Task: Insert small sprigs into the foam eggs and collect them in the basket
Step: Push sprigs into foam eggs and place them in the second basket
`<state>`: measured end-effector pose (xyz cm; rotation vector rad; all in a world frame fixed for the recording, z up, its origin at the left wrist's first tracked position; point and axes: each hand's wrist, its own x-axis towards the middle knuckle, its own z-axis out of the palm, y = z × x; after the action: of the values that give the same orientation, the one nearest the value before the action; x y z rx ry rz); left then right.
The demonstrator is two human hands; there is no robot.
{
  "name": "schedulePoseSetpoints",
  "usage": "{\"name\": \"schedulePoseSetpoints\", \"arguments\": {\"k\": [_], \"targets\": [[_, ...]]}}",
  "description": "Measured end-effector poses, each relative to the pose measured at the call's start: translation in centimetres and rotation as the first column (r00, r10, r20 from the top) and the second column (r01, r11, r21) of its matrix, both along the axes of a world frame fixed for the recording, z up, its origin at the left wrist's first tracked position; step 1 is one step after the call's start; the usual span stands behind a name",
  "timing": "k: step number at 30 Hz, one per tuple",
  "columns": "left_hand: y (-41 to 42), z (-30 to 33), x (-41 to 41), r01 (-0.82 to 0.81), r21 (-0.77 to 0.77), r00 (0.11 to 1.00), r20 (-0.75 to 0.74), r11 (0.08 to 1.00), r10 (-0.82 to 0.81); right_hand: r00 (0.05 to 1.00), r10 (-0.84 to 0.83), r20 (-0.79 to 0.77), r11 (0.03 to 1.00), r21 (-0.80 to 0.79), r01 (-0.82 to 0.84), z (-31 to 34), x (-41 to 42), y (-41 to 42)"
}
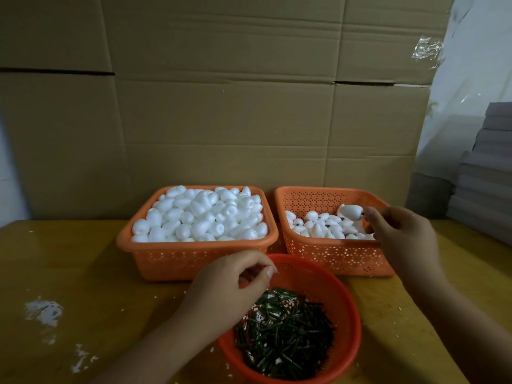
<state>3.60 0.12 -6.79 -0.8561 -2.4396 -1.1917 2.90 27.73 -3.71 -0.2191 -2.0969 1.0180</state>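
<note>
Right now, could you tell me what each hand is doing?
Left hand: fingers curled, contents cannot be told.
Right hand: pinches a foam egg.

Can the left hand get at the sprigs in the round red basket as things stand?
Probably yes. The left hand hovers over the round red basket's near-left rim, its grip apparently empty, with nothing between it and the open pile of sprigs just below.

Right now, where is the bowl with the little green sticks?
In the head view, the round red bowl sits nearest the person, in front of the two orange baskets, under the left hand.
</note>
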Motion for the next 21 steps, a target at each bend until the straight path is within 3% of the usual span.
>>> {"name": "schedulePoseSetpoints", "arguments": {"k": [6, 12, 17, 21], "targets": [[0.1, 0.2, 0.1, -0.023, -0.005, 1.0, -0.018, 1.0, 0.023, 0.996, 0.055, 0.063, 0.995, 0.078, -0.06, -0.4, -0.4, 0.0], [-0.1, 0.5, 0.2, -0.215, -0.061, 0.953, -0.232, 0.975, 0.196, 0.967, 0.253, -0.025, 0.921, 0.311, -0.233, -0.7, 1.7, -4.2], [-0.7, 1.2, -0.1, -0.39, -0.228, 0.89, -0.342, 0.892, 0.302, 0.78, 0.556, 0.288, 0.624, 0.476, -0.62, -0.6, 3.9, -8.1], [-1.9, 1.6, -1.1, -0.378, -0.396, 0.922, -0.241, 0.837, 0.302, 0.678, 0.535, 0.504, 0.393, 0.562, -0.728, -1.0, 4.7, -9.6]]}}
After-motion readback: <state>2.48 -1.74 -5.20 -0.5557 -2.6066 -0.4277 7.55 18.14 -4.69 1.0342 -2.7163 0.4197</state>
